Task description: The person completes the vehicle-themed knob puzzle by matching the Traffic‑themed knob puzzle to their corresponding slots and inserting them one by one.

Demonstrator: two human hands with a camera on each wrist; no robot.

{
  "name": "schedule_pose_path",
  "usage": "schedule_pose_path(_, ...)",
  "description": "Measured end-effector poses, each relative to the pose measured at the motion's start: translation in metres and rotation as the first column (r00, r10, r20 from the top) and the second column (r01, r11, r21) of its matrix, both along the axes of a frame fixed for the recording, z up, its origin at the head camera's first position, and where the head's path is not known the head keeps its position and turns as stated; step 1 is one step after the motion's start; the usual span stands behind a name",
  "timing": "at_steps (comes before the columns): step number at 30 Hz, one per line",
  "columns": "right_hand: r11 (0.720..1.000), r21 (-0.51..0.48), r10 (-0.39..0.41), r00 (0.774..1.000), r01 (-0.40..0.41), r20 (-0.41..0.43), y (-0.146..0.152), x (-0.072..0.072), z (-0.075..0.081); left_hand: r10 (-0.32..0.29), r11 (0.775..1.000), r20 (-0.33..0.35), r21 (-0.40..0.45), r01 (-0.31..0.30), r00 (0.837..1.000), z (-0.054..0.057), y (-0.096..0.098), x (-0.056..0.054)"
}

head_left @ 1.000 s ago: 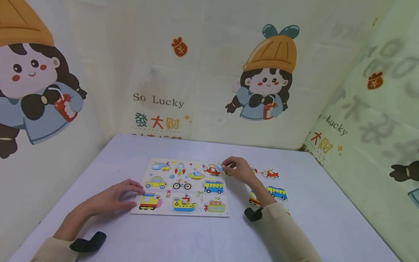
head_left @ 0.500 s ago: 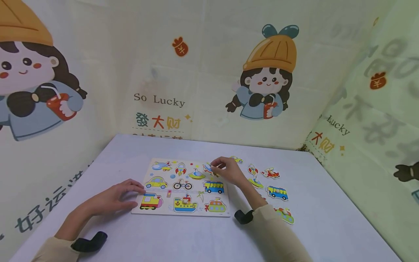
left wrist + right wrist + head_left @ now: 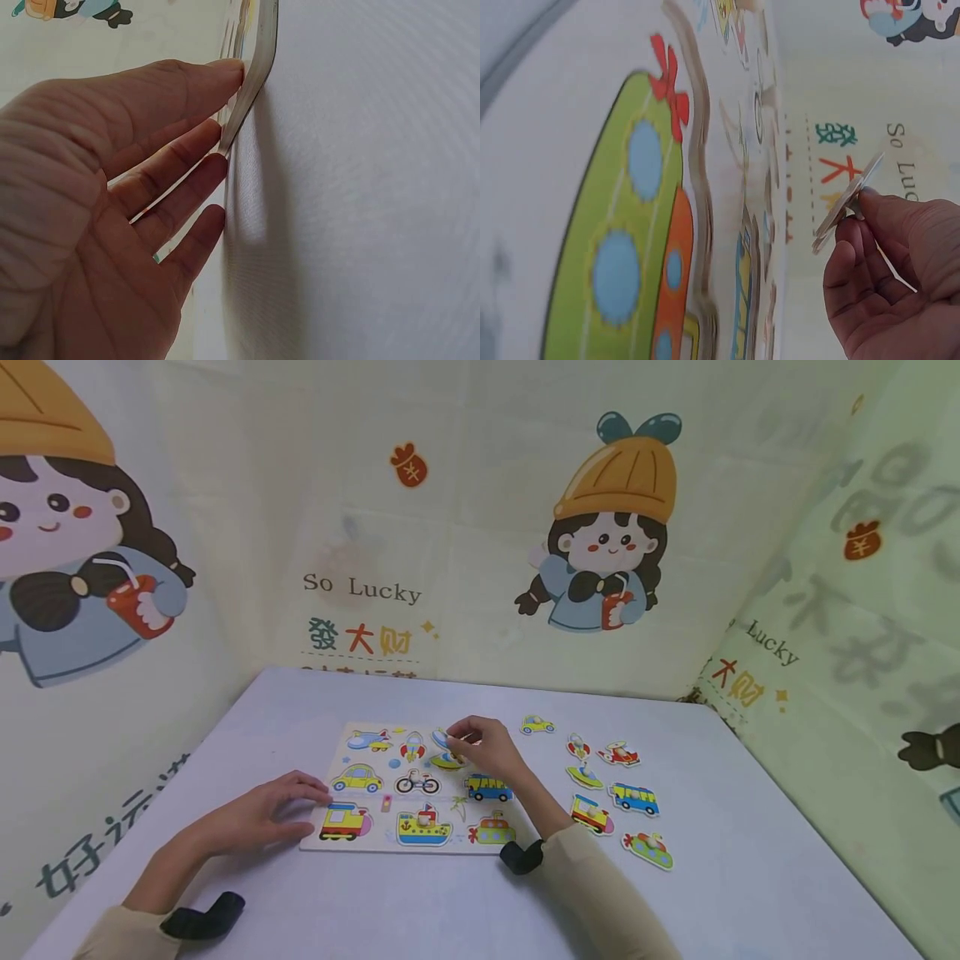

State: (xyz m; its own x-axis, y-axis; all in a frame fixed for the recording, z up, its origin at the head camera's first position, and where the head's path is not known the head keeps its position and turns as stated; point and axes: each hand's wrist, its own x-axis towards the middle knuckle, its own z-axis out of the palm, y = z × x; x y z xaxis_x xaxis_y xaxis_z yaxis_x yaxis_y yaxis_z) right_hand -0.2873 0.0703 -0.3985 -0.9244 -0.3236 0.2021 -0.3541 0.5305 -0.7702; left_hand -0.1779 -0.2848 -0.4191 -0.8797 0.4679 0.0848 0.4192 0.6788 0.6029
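Observation:
A wooden peg puzzle board (image 3: 383,835) with printed vehicles lies on the table. My left hand (image 3: 262,814) rests at its left edge, thumb near the front corner, fingers fairly straight; the left wrist view shows the fingertips touching the board's side. Over the upper part of the board, my right hand (image 3: 491,750) pinches a blue airplane puzzle piece (image 3: 440,739). In the right wrist view this piece (image 3: 847,206) is seen edge-on and tilted, its knob between thumb and fingers. A ship piece (image 3: 423,828) with a knob sits in the board's bottom row.
Right of the board lie several loose pieces: a car (image 3: 537,724), rocket (image 3: 577,746), helicopter (image 3: 619,754), flying saucer (image 3: 583,776), bus (image 3: 634,799), train (image 3: 592,815) and submarine (image 3: 649,850). Printed cloth walls (image 3: 480,552) enclose the white table.
My right hand has carried the airplane piece leftward across the board's top, from its right edge toward the middle. The loose pieces behind it are now uncovered. My left hand stays put.

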Motion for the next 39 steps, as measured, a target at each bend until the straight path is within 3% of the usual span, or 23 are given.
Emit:
schedule_pose_path(6,0.999,-0.038,0.026,1.0,-0.026,0.017,-0.017,0.001,-0.003,0.016,1.0,0.01,-0.007,-0.016,1.0,0.001,-0.001,-0.001)
schedule_pose_path(10,0.997,-0.062,0.049,0.999,-0.048,0.024,-0.029,0.001,-0.005,-0.007,1.0,0.018,0.018,0.007,1.0,0.001,-0.002,-0.001)
schedule_pose_path(16,0.994,-0.081,0.072,0.996,-0.069,0.044,-0.05,0.003,-0.004,0.004,1.0,-0.018,-0.025,-0.005,1.0,-0.002,-0.005,-0.002)
schedule_pose_path(24,0.998,-0.039,0.045,0.994,-0.042,0.099,-0.07,-0.001,-0.004,-0.018,0.999,-0.047,-0.031,0.016,0.999,-0.003,-0.005,-0.004)
schedule_pose_path(39,0.992,0.054,0.118,0.993,-0.118,0.006,-0.101,-0.015,0.0,-0.017,0.999,-0.055,-0.047,0.014,0.998,-0.005,-0.005,-0.004)
